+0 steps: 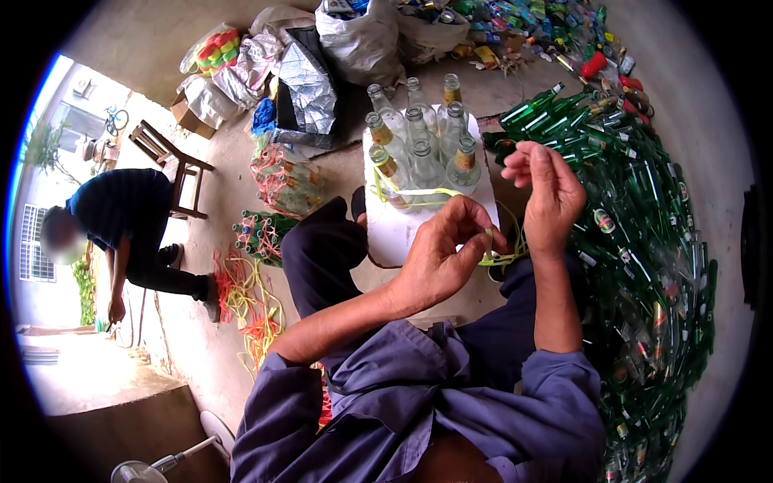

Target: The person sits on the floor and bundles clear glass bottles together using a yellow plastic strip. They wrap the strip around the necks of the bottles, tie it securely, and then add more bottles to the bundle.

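Several clear glass bottles (427, 172) stand upright in a tight group on a white board (389, 240) between my knees. Around the near side of the group runs a yellow-green plastic strap (426, 192). My left hand (444, 250) is just in front of the bottles, its thumb and fingers pinching a length of that strap material. A loose tangle of strap (510, 261) hangs by its fingertips. Raised to the right of the board, my right hand (546, 199) has its fingers partly curled and apart, with nothing visible in it.
Green glass bottles (628, 241) are heaped along the right wall. To the left are netted bottle bundles (287, 181), tangled red and yellow cords (256, 308) and a wooden chair (181, 166). Another person (133, 211) bends down there. Filled sacks (359, 45) stand behind the board.
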Motion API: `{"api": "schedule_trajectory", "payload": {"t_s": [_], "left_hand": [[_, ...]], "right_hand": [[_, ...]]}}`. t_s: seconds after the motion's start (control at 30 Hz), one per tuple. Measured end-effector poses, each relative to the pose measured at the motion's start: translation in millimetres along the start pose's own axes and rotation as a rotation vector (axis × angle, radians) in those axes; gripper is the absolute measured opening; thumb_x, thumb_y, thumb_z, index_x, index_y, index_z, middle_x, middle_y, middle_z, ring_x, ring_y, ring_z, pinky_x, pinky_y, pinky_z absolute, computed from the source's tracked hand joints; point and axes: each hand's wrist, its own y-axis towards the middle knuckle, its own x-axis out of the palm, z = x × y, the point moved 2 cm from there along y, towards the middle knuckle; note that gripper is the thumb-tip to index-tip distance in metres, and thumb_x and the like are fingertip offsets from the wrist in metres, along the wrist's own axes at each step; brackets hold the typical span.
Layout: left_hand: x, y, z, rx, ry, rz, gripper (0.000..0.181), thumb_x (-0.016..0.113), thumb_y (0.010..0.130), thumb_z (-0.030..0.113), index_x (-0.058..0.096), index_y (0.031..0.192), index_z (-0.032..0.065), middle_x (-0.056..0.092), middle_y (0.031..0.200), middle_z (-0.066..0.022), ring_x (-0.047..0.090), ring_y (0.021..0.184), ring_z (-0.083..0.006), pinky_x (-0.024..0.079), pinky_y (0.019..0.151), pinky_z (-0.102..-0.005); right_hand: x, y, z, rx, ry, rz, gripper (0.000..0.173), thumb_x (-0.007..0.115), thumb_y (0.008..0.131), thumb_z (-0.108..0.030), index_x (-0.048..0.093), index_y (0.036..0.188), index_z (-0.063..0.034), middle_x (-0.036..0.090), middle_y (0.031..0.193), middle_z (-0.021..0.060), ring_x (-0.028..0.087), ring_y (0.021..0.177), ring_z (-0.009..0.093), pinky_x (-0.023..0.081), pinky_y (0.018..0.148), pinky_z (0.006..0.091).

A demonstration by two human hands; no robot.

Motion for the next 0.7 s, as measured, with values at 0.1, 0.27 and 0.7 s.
{"api": "schedule_trajectory", "payload": {"t_s": [0.1, 0.27, 0.7], "left_hand": [[0.4, 22.0, 9.3, -0.024, -0.009, -0.027, 0.015, 0.051, 0.095, -0.005, 0.047, 0.109, -0.0005, 0.066, 0.102, -0.0142, 0.064, 0.099, -0.0172, 0.051, 0.090, -0.0309], [5.7, 65.1, 9.0, -0.213, -0.085, -0.087, 0.019, 0.055, 0.092, 0.000, 0.047, 0.109, -0.0027, 0.065, 0.101, -0.0165, 0.065, 0.096, -0.0208, 0.052, 0.088, -0.0311], [40.6, 116.7, -21.9, -0.373, 0.193, -0.113, 0.044, 0.067, 0.083, 0.012, 0.053, 0.121, -0.0057, 0.069, 0.100, -0.0124, 0.065, 0.089, -0.0192, 0.052, 0.082, -0.0293]], "right_hand": [[-16.9, -19.0, -27.9, -0.077, 0.088, -0.129, 0.031, 0.053, 0.102, -0.018, 0.063, 0.080, 0.0020, 0.065, 0.071, 0.0041, 0.057, 0.059, 0.008, 0.044, 0.055, 0.0237], [1.3, -41.8, -39.9, 0.159, 0.225, -0.780, 0.029, 0.052, 0.094, -0.010, 0.062, 0.069, 0.0030, 0.062, 0.063, 0.0064, 0.058, 0.055, 0.011, 0.046, 0.052, 0.0247], [16.9, -61.4, 140.7, 0.416, 0.143, -0.339, 0.040, 0.058, 0.098, -0.011, 0.049, 0.135, 0.0000, 0.065, 0.099, 0.0074, 0.063, 0.087, 0.012, 0.052, 0.077, 0.0273]]}}
